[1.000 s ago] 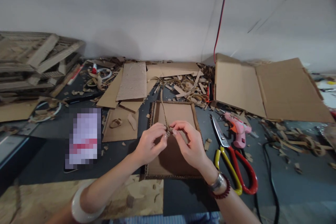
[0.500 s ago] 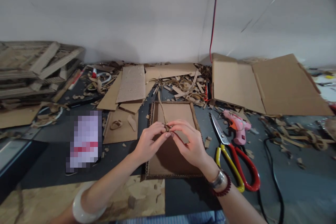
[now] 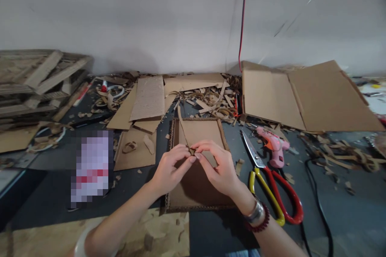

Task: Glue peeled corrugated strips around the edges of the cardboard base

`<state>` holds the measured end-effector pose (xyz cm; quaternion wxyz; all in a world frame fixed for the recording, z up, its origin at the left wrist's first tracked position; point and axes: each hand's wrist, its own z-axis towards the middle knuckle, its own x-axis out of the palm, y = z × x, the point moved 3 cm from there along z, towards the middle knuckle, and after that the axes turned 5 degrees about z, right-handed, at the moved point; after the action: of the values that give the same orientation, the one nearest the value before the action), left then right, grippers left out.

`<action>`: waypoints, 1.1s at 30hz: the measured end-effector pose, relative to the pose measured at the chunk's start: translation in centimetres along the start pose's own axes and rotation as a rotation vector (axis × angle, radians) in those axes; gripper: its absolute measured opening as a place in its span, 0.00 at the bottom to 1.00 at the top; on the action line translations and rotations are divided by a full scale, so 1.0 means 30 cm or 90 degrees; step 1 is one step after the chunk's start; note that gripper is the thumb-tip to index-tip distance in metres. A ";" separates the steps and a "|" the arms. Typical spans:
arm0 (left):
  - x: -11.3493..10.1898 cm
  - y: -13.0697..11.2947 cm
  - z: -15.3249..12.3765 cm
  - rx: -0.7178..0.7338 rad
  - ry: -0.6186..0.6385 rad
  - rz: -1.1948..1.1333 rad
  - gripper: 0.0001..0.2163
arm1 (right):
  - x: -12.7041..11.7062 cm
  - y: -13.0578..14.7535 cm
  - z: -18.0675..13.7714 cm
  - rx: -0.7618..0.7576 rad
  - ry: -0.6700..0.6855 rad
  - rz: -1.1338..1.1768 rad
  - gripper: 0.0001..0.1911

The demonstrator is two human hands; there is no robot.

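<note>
Over a brown cardboard panel [image 3: 200, 133] with a corrugated border, my left hand [image 3: 171, 170] and my right hand [image 3: 218, 167] meet at their fingertips. Both pinch a thin brown cardboard strip [image 3: 183, 130] at a small knotted or folded bit [image 3: 191, 151]. The strip rises from there towards the panel's far edge and beyond it. My fingers hide most of the knotted part, so its exact shape is hidden.
Red-handled scissors [image 3: 267, 184] and a pink glue gun [image 3: 273, 147] lie to the right. Flattened cardboard [image 3: 304, 100], a corrugated sheet [image 3: 147, 98], and scattered scraps surround the panel. A pixelated object [image 3: 91, 167] lies left; a black cable [image 3: 318, 204] runs lower right.
My fingertips have drawn closer together around the knotted bit. The whole scene has shifted slightly in view as my head moved.
</note>
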<state>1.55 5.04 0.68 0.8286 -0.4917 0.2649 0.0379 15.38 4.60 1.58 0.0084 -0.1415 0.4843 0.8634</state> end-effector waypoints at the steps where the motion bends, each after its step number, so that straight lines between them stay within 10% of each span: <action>1: 0.001 0.000 -0.001 0.002 0.001 0.000 0.09 | 0.000 -0.002 -0.002 0.006 -0.003 0.003 0.06; 33: 0.005 0.008 -0.010 -0.068 -0.040 0.073 0.07 | -0.015 -0.029 -0.011 0.130 -0.023 0.003 0.05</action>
<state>1.49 4.90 0.31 0.8056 -0.5178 0.2640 0.1147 16.02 4.84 0.82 0.0296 -0.1236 0.5697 0.8119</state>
